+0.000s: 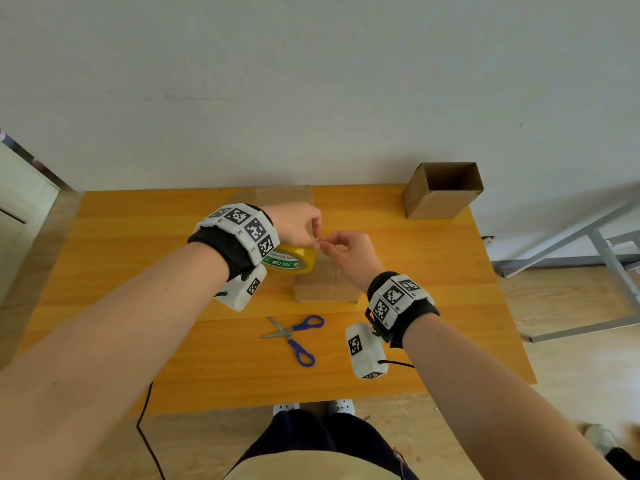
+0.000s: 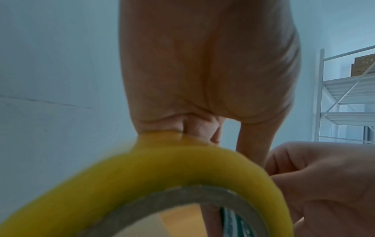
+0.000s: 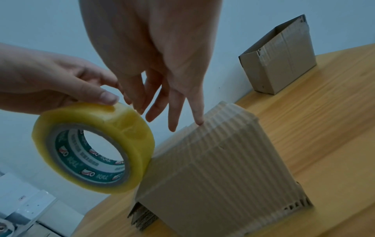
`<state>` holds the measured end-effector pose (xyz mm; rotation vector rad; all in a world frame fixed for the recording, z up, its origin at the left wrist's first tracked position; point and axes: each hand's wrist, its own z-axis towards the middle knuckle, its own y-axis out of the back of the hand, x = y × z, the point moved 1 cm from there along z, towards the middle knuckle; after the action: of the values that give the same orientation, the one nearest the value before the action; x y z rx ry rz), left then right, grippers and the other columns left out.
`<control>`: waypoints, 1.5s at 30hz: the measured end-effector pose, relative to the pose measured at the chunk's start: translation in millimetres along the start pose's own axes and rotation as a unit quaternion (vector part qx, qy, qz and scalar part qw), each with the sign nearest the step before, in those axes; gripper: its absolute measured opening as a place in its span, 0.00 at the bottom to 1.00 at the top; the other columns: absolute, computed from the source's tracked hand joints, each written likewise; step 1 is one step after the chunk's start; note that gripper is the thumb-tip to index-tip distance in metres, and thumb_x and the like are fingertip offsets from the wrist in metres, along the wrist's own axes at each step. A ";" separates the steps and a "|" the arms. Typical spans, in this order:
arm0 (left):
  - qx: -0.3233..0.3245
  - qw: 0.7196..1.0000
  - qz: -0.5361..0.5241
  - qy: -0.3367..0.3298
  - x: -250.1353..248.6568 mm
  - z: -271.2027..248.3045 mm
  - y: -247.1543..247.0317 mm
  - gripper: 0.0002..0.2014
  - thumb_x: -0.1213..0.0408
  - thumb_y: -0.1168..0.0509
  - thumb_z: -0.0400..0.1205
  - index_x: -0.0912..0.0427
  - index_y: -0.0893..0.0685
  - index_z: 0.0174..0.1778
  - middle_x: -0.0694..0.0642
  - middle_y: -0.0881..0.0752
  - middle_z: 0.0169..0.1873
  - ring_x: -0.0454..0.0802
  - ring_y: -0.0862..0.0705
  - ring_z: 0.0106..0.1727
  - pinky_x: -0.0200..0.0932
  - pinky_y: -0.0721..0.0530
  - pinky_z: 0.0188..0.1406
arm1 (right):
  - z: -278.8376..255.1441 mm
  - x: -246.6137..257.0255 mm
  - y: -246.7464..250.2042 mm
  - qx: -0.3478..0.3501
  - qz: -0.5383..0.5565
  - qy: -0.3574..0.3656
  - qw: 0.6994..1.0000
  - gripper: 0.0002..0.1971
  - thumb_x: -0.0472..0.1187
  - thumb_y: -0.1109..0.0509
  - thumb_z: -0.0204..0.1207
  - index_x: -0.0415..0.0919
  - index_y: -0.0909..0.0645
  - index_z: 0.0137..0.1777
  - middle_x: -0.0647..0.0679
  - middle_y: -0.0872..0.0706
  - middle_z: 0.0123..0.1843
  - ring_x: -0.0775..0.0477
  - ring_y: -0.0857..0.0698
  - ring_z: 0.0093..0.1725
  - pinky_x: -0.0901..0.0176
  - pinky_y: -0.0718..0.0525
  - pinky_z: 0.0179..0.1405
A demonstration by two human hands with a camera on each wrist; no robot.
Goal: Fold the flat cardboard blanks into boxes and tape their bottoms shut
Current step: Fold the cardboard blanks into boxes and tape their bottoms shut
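Progress partial: one box (image 1: 442,190) stands finished at desk (image 1: 173,341) corner; second box (image 3: 213,168) folded, untaped. Left hand (image 1: 296,223) grips tape roll (image 3: 91,147) above it; right hand (image 1: 349,252) apparently pinching tape end.

Quick count of what's on the table (image 1: 450,306): one roll of yellow tape (image 1: 294,259), one pair of blue-handled scissors (image 1: 294,336), and two folded cardboard boxes, one upside down in the middle (image 1: 325,287) and one open-topped at the far right corner (image 1: 441,192). One flat cardboard piece (image 1: 284,195) lies at the far edge, could be a stack, can't tell. Two hands in view, left (image 1: 294,223) and right (image 1: 349,254), each with one tagged wrist band.
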<state>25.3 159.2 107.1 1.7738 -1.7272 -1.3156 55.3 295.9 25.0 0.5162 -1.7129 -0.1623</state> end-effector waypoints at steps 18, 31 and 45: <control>-0.058 0.997 0.053 -0.025 16.9 3.3 -8.1 0.29 0.36 0.34 0.73 0.54 0.19 0.63 0.49 0.18 0.56 0.48 0.20 0.53 0.41 0.25 0.46 | -0.7 -1.0 7.2 0.008 0.100 -0.070 0.992 0.05 0.34 0.27 0.75 0.40 0.21 0.45 0.37 0.12 0.50 0.42 0.13 0.51 0.50 0.14 0.56; -0.179 0.975 -0.135 -0.003 74.8 -21.6 -44.0 0.33 0.65 0.25 0.74 0.52 0.31 0.74 0.55 0.22 0.66 0.55 0.21 0.62 0.43 0.21 0.53 | -4.0 -10.2 7.1 -0.041 0.081 -0.070 0.993 0.08 0.33 0.25 0.73 0.43 0.22 0.41 0.41 0.14 0.44 0.44 0.15 0.45 0.54 0.15 0.50; -0.209 0.827 -0.503 0.141 82.7 -20.2 -87.3 0.16 0.73 0.26 0.73 0.65 0.19 0.56 0.65 0.15 0.56 0.57 0.15 0.51 0.42 0.11 0.42 | -5.4 -13.4 2.2 -0.055 0.096 -0.045 0.993 0.08 0.36 0.23 0.72 0.43 0.21 0.41 0.38 0.12 0.45 0.46 0.14 0.44 0.60 0.15 0.44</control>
<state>79.9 94.6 19.4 2.4840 -0.1980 -1.4753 61.6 304.5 14.9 0.2640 -1.8189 -0.1420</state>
